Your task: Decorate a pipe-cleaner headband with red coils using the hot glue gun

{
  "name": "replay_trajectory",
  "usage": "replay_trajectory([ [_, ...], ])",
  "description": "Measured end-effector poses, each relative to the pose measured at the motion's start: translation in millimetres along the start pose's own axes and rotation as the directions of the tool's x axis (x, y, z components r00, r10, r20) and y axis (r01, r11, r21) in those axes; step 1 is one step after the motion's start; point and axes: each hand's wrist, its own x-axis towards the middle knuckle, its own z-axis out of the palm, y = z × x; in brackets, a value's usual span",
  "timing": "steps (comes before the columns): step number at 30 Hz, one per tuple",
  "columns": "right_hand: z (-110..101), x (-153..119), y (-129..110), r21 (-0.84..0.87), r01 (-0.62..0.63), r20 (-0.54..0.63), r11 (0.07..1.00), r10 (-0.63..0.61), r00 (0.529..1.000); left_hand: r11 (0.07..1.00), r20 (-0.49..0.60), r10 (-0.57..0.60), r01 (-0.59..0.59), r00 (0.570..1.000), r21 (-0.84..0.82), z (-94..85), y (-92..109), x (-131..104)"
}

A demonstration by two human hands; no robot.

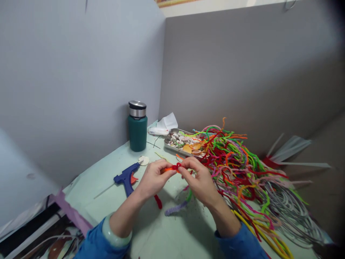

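Note:
Close together over the middle of the table, both hands pinch a small piece of red and orange pipe cleaner (175, 167). My left hand (155, 178) grips its orange end between thumb and fingers. At the red end, my right hand (198, 180) is closed with thumb and fingertips. Beneath the hands lie a lilac and green pipe cleaner (176, 208) and a short red piece (158, 202). A blue glue gun (126, 178) rests left of my left hand, its nozzle by a pale round disc (144, 160).
A large tangle of colourful pipe cleaners (242, 165) spreads over the right side, with grey coils (291, 208) beside it. Behind stands a metal tray (172, 146) of small pieces. A green bottle (137, 133) is at the back left. Grey partitions (229, 72) enclose the table (99, 180).

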Motion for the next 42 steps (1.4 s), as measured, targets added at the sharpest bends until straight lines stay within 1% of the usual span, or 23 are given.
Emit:
replay_trajectory([
  [6,4,-1,-1,-0.035,-0.004,-0.019,0.999,0.003,1.000,1.000,-0.017,0.008,-0.008,1.000,0.006,0.6,-2,0],
  [9,6,-1,-1,-0.042,-0.024,-0.026,0.999,0.023,0.999,1.000,-0.024,-0.017,0.016,1.000,-0.016,0.3,0,1],
  [11,4,0,-1,-0.041,-0.041,-0.009,0.998,0.041,0.999,0.996,-0.010,-0.057,0.056,0.998,-0.072,-1.9,1,2],
  [13,-2,1,0,-0.027,-0.070,0.026,0.997,0.070,0.997,0.979,0.018,-0.115,0.116,0.993,-0.167,-6.1,2,4],
  [15,-9,2,1,-0.014,-0.128,0.077,0.992,0.129,0.989,0.943,0.039,-0.198,0.201,0.979,-0.265,-11.6,1,5],
  [18,-17,3,6,-0.037,-0.215,0.169,0.976,0.218,0.961,0.870,0.066,-0.313,0.313,0.948,-0.381,-19.4,-4,8],
  [19,-18,3,8,-0.054,-0.222,0.200,0.974,0.228,0.953,0.847,0.081,-0.327,0.330,0.941,-0.417,-21.4,-6,9],
  [21,-17,3,12,-0.084,-0.218,0.228,0.972,0.232,0.946,0.811,0.114,-0.318,0.332,0.941,-0.482,-24.1,-9,12],
  [23,-13,4,16,-0.086,-0.220,0.204,0.972,0.233,0.951,0.790,0.129,-0.288,0.311,0.949,-0.528,-25.6,-10,14],
  [25,-10,4,19,-0.040,-0.236,0.159,0.971,0.240,0.958,0.782,0.120,-0.268,0.289,0.956,-0.553,-26.6,-10,16],
  [29,-7,4,24,0.061,-0.267,0.126,0.962,0.258,0.958,0.792,0.087,-0.266,0.269,0.960,-0.549,-27.6,-7,19],
  [34,-4,2,28,0.051,-0.267,0.140,0.962,0.258,0.956,0.852,0.063,-0.244,0.245,0.968,-0.462,-25.1,-3,25],
  [38,1,1,29,0.080,-0.253,0.134,0.964,0.241,0.961,0.866,0.054,-0.257,0.255,0.965,-0.431,-19.0,-2,27],
  [40,5,1,27,0.136,-0.238,0.095,0.962,0.227,0.969,0.871,0.062,-0.250,0.253,0.966,-0.422,-14.9,-1,27],
  [42,11,0,24,0.189,-0.225,0.029,0.956,0.224,0.974,0.880,0.078,-0.241,0.252,0.967,-0.402,-10.6,0,25],
])
